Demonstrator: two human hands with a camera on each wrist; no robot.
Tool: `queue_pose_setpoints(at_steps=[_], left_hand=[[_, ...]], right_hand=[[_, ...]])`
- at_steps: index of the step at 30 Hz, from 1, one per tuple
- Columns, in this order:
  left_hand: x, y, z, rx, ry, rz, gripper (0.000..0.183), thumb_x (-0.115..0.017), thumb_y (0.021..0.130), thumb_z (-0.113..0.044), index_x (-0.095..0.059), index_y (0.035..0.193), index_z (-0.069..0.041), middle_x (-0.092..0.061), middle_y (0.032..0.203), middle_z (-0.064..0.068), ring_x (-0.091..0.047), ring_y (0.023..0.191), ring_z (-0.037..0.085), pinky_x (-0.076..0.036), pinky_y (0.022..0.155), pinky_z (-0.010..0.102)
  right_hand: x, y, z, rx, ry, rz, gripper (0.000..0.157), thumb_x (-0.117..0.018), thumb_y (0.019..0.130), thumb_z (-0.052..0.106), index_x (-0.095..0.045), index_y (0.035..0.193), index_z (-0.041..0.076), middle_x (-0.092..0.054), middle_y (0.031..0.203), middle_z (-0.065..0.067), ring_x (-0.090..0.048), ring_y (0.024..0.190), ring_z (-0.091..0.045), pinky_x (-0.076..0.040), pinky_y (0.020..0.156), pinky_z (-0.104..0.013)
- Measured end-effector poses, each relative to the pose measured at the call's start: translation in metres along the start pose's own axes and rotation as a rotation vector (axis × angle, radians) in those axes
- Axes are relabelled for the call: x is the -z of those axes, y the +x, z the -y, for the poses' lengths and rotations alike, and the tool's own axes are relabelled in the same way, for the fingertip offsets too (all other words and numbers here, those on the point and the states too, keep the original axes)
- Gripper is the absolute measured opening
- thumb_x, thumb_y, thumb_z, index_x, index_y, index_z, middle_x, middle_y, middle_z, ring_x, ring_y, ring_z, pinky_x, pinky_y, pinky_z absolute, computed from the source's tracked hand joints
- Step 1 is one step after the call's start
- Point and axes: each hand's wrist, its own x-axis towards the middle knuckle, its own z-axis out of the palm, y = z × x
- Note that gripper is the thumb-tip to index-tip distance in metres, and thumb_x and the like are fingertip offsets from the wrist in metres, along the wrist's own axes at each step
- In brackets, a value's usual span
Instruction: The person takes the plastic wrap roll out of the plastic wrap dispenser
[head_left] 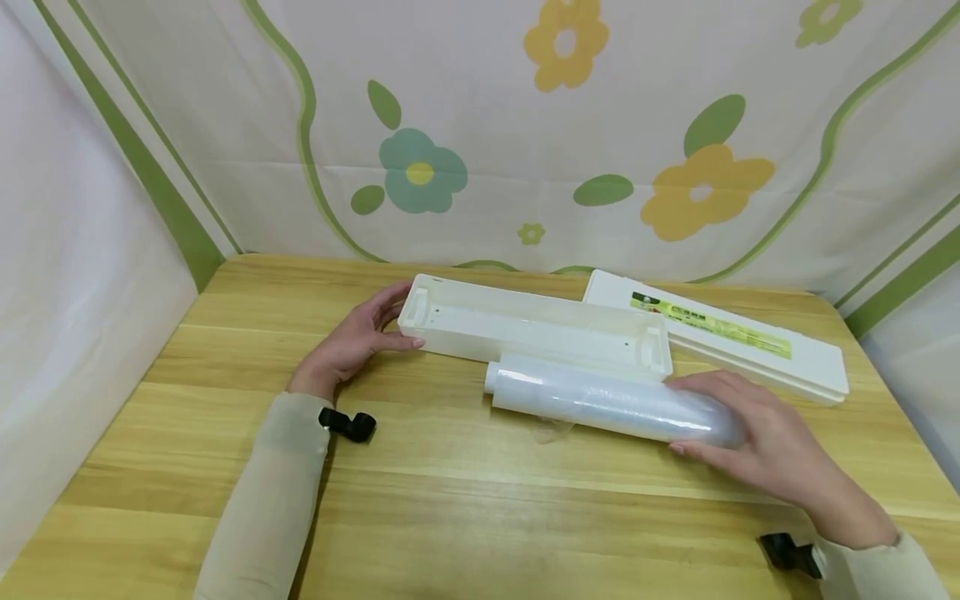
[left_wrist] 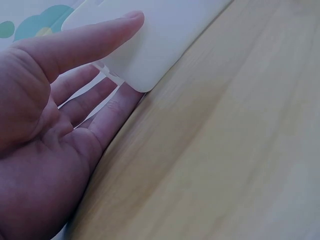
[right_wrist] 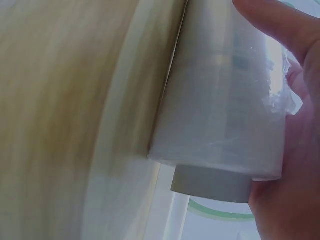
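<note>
A long white plastic box point(head_left: 459, 342) lies lengthwise on the table, its hollow side visible in the head view. My left hand point(head_left: 358, 340) holds it by the left end. In the left wrist view, the thumb lies along one wall of the box point(left_wrist: 160, 42) and the other fingers reach behind its end. A roll of cling film point(head_left: 592, 400) lies just in front of the box, overlapping its front edge in the head view. Around the roll's right end my right hand point(head_left: 772, 437) grips. The roll's core point(right_wrist: 212, 184) sticks out at the end in the right wrist view.
Behind the box to the right lies a long white lid point(head_left: 806, 367) with a yellow-green label point(head_left: 712, 325). The wooden table point(head_left: 480, 525) meets a flower-printed cloth point(head_left: 487, 108) at its back edge. Black clips point(head_left: 347, 424) sit at both sleeve cuffs.
</note>
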Motion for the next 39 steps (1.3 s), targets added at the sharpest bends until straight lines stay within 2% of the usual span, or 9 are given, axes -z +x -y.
queue_pose_setpoints(at_steps=[8,12,17,27,29,32,34,36,39], left_hand=[[0.001,-0.003,0.0,0.007,0.027,-0.009,0.1,-0.086,0.089,-0.002,-0.032,0.171,-0.025,-0.036,0.175,0.0,-0.037,0.159,0.025,-0.049,0.111,0.023],[0.002,-0.002,0.0,0.009,0.023,-0.008,0.101,-0.086,0.089,-0.003,-0.031,0.171,-0.025,-0.035,0.175,-0.001,-0.036,0.159,0.025,-0.04,0.123,0.034],[0.001,0.0,0.0,0.008,0.01,-0.005,0.101,-0.086,0.09,-0.003,-0.031,0.171,-0.024,-0.034,0.176,-0.001,-0.036,0.16,0.025,-0.029,0.131,0.05],[-0.006,0.006,-0.004,-0.006,-0.012,0.016,0.099,-0.085,0.09,-0.004,-0.031,0.171,-0.025,-0.035,0.175,-0.002,-0.034,0.161,0.024,-0.027,0.132,0.05],[-0.007,0.008,-0.004,-0.012,-0.014,0.021,0.099,-0.085,0.09,-0.004,-0.032,0.171,-0.024,-0.035,0.176,-0.002,-0.034,0.161,0.024,-0.026,0.133,0.05],[-0.008,0.008,-0.004,-0.012,-0.013,0.03,0.1,-0.086,0.09,-0.004,-0.031,0.171,-0.025,-0.035,0.175,-0.002,-0.035,0.161,0.024,-0.037,0.128,0.04],[-0.009,0.005,-0.006,-0.012,-0.008,0.035,0.098,-0.085,0.092,-0.008,-0.03,0.171,-0.024,-0.035,0.175,-0.001,-0.035,0.161,0.025,-0.038,0.126,0.04],[-0.009,-0.002,-0.011,0.015,0.015,0.03,0.093,-0.082,0.097,-0.019,-0.027,0.172,-0.025,-0.033,0.175,0.0,-0.034,0.161,0.026,-0.04,0.124,0.042],[-0.011,-0.015,-0.031,0.07,0.144,-0.018,0.089,-0.072,0.103,-0.048,-0.022,0.173,-0.027,-0.028,0.177,0.002,-0.029,0.164,0.03,-0.033,0.128,0.058]], right_hand=[[-0.003,-0.001,-0.002,-0.05,-0.036,0.014,0.086,-0.106,0.061,0.031,-0.069,0.138,0.04,-0.072,0.133,0.01,-0.055,0.116,0.003,-0.044,0.084,-0.023],[-0.003,0.0,-0.001,-0.044,-0.044,0.009,0.084,-0.107,0.06,0.031,-0.07,0.136,0.038,-0.073,0.131,0.009,-0.057,0.113,0.001,-0.046,0.082,-0.025],[-0.001,0.0,0.001,-0.049,-0.037,0.001,0.082,-0.107,0.06,0.029,-0.072,0.133,0.037,-0.074,0.129,0.008,-0.056,0.112,0.003,-0.042,0.086,-0.018],[0.006,-0.002,0.004,-0.091,-0.079,0.031,0.076,-0.106,0.06,0.036,-0.071,0.128,0.038,-0.075,0.126,0.005,-0.061,0.102,-0.009,-0.046,0.077,-0.024],[0.007,-0.002,0.004,-0.097,-0.08,0.03,0.078,-0.106,0.06,0.037,-0.071,0.129,0.038,-0.075,0.127,0.005,-0.062,0.104,-0.012,-0.045,0.08,-0.025],[0.007,-0.003,0.004,-0.09,-0.065,0.013,0.082,-0.108,0.056,0.037,-0.072,0.13,0.038,-0.074,0.127,0.004,-0.061,0.112,-0.015,-0.042,0.088,-0.026],[0.008,-0.001,0.004,-0.08,-0.051,-0.015,0.082,-0.108,0.054,0.037,-0.074,0.129,0.035,-0.074,0.128,0.002,-0.06,0.117,-0.017,-0.038,0.096,-0.024],[0.01,0.005,0.006,-0.072,-0.051,-0.043,0.083,-0.108,0.054,0.036,-0.076,0.129,0.027,-0.074,0.128,-0.002,-0.061,0.12,-0.022,-0.04,0.103,-0.032],[0.017,0.023,0.013,-0.098,-0.085,-0.044,0.086,-0.104,0.061,0.038,-0.071,0.137,0.016,-0.072,0.135,-0.012,-0.061,0.126,-0.036,-0.043,0.108,-0.05]])
